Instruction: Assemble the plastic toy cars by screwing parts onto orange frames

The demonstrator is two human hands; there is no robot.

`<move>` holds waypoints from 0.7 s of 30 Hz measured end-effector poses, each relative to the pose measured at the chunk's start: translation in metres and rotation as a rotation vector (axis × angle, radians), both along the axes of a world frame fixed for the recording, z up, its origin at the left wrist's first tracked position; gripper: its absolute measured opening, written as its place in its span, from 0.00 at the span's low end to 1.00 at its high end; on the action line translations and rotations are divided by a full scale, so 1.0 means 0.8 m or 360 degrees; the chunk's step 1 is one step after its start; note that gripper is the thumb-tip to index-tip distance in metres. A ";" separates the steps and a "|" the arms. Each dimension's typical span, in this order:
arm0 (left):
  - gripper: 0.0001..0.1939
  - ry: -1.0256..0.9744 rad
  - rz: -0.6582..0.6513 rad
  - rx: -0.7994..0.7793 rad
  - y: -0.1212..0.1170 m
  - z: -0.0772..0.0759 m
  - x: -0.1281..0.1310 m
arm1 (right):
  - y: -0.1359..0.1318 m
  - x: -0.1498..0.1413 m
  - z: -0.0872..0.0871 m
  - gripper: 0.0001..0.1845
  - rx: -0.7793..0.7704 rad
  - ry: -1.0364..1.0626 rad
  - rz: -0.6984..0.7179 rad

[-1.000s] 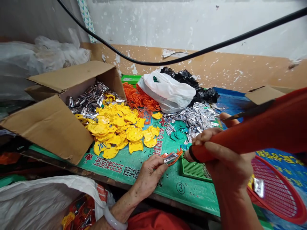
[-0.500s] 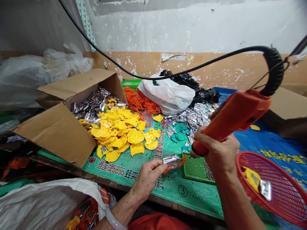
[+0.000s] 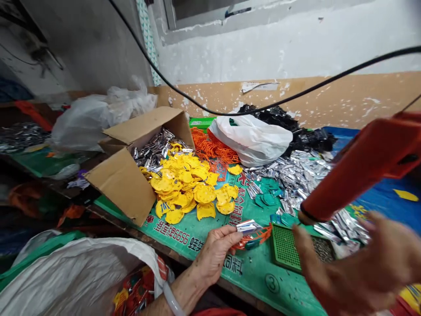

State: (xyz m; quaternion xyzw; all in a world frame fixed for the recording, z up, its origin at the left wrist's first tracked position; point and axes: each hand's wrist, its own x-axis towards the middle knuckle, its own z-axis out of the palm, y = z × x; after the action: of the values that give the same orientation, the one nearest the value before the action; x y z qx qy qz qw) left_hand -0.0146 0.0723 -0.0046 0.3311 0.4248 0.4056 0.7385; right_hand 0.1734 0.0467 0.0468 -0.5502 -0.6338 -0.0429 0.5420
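My left hand (image 3: 215,250) pinches a small plastic assembly (image 3: 255,237) of orange, silver and green parts above the green sheet (image 3: 187,237). My right hand (image 3: 365,267), blurred, is open with its thumb and fingers apart, low on the right. Above it hangs a red electric screwdriver (image 3: 355,171), apart from the fingers and tilted, its tip toward the left. Between the hands lies a green perforated tray (image 3: 286,248) with small screws at its right side. Yellow plastic pieces (image 3: 184,184) form a heap left of centre.
A cardboard box (image 3: 121,186) spills silver pieces at the left. Behind are orange frames (image 3: 210,147), a white bag (image 3: 253,138), black parts (image 3: 312,140) and silver pieces (image 3: 296,175). A black cable (image 3: 184,101) crosses above. A large white sack (image 3: 82,272) stands at the front left.
My right hand has let go of the screwdriver and moved down and right, fingers spreading. The screwdriver has swung to the right. The view has turned left; my left hand still holds the assembly.
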 end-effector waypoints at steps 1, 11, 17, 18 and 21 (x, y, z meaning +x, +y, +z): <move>0.15 -0.0026 0.0019 -0.0015 0.001 -0.001 -0.001 | -0.004 -0.004 -0.008 0.50 0.0026 -0.0305 0.0044; 0.17 -0.0373 -0.0113 0.0012 0.010 0.007 -0.023 | 0.013 -0.042 -0.061 0.33 -0.1226 -0.0148 0.0706; 0.17 -0.0397 0.0090 0.0093 0.013 -0.003 -0.028 | 0.026 -0.066 -0.060 0.30 -0.1161 0.0058 0.0654; 0.16 -0.0408 0.0180 0.0073 0.014 -0.005 -0.029 | 0.035 -0.064 -0.059 0.27 -0.1150 -0.0070 0.0676; 0.14 -0.0402 0.0362 0.0111 0.018 -0.007 -0.033 | 0.075 -0.054 -0.057 0.20 -0.1143 -0.0399 0.0641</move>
State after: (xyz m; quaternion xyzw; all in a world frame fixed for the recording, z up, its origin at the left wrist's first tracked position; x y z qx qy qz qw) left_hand -0.0412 0.0866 -0.0101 0.2526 0.3491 0.5396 0.7233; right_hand 0.1298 0.1064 0.0011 -0.5597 -0.7642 0.2205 0.2326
